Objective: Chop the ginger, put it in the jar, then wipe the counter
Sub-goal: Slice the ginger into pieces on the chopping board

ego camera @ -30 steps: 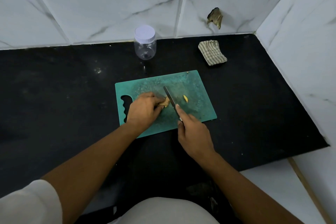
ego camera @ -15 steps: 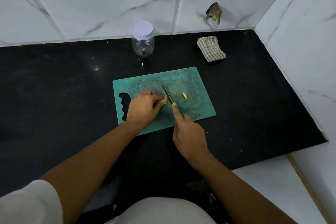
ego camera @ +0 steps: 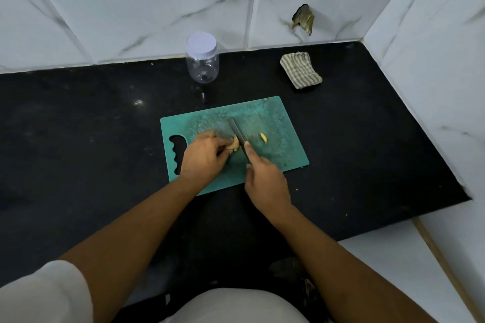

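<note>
step: chopping, early
left hand [ego camera: 203, 157]: fingers pinching ginger [ego camera: 234, 145]
right hand [ego camera: 266, 182]: wrapped round knife [ego camera: 237, 132]
next: slice again; jar [ego camera: 202, 59] at 12 o'clock stays lidded

No readable text, labels, brands or numbers are showing anywhere: the jar [ego camera: 202, 60] is looking unlabelled, and the board [ego camera: 278, 144] below it is carrying no print.
</note>
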Demonstrator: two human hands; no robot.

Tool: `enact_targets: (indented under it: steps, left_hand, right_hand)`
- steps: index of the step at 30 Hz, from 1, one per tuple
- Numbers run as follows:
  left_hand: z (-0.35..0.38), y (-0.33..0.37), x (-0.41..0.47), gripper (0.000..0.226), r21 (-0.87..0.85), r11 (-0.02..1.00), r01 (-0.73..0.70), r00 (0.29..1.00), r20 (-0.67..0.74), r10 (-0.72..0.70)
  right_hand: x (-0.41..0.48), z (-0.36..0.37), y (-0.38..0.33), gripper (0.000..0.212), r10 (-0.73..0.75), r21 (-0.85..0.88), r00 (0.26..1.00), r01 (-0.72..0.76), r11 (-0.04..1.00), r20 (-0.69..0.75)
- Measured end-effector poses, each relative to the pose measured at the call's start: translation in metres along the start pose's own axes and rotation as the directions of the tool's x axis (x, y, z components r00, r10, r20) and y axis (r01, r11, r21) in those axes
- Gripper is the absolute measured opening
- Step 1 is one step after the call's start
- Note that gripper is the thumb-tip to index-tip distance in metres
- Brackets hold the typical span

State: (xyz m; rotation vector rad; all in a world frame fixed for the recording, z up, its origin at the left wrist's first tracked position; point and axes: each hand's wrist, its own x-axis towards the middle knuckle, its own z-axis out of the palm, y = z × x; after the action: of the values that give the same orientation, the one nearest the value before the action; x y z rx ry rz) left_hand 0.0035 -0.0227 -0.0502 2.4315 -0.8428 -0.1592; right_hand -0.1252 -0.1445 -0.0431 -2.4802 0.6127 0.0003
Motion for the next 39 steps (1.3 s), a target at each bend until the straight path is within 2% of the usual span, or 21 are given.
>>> enact_targets:
  steps: [5, 8, 11, 15, 19, 22, 29, 35, 39]
  left_hand:
    - [-0.001, -0.003, 0.001, 0.030, -0.018, 1.000, 0.025, 0.999, 0.024, -0.024]
    - [-0.001, -0.003, 0.001, 0.029, -0.029, 0.999, 0.018, 1.000, 0.017, -0.017]
    - [0.001, -0.004, 0.001, 0.030, -0.029, 1.000, 0.011, 1.000, 0.014, -0.010]
    - [0.002, -0.006, 0.002, 0.030, -0.029, 1.000, 0.012, 1.000, 0.001, -0.012]
    - [0.002, -0.006, 0.002, 0.030, -0.037, 0.999, 0.008, 1.000, -0.004, -0.008]
    - [0.003, -0.007, 0.002, 0.031, -0.034, 0.999, 0.007, 1.000, 0.000, -0.007]
    - [0.003, -0.009, 0.003, 0.031, -0.046, 0.999, 0.011, 1.000, 0.006, -0.010]
    - [0.004, -0.010, 0.002, 0.032, -0.043, 0.999, 0.012, 1.000, -0.001, -0.013]
    - [0.006, -0.011, -0.002, 0.033, -0.051, 0.999, 0.002, 1.000, -0.016, -0.003]
  right_hand:
    - [-0.005, -0.005, 0.014, 0.056, 0.010, 0.218, 1.000, -0.010, 0.976, 0.002]
    - [-0.010, -0.008, 0.011, 0.054, 0.031, 0.245, 0.999, -0.021, 0.969, -0.036]
    - [-0.016, -0.012, 0.010, 0.056, -0.007, 0.142, 0.998, 0.016, 0.990, -0.065]
    - [-0.025, -0.015, 0.006, 0.060, -0.064, 0.019, 0.998, 0.065, 0.998, -0.026]
    - [-0.028, -0.010, 0.002, 0.062, -0.054, -0.029, 0.998, 0.053, 0.998, -0.029]
    - [-0.029, -0.009, 0.002, 0.061, -0.029, 0.018, 0.998, 0.030, 0.999, -0.058]
    - [-0.035, -0.008, 0.007, 0.063, -0.012, -0.090, 0.999, 0.016, 0.996, 0.034]
    - [-0.031, -0.008, 0.003, 0.078, 0.013, -0.424, 0.993, 0.037, 0.905, 0.115]
    - [-0.025, -0.005, 0.004, 0.081, 0.022, -0.470, 0.993, 0.037, 0.882, 0.120]
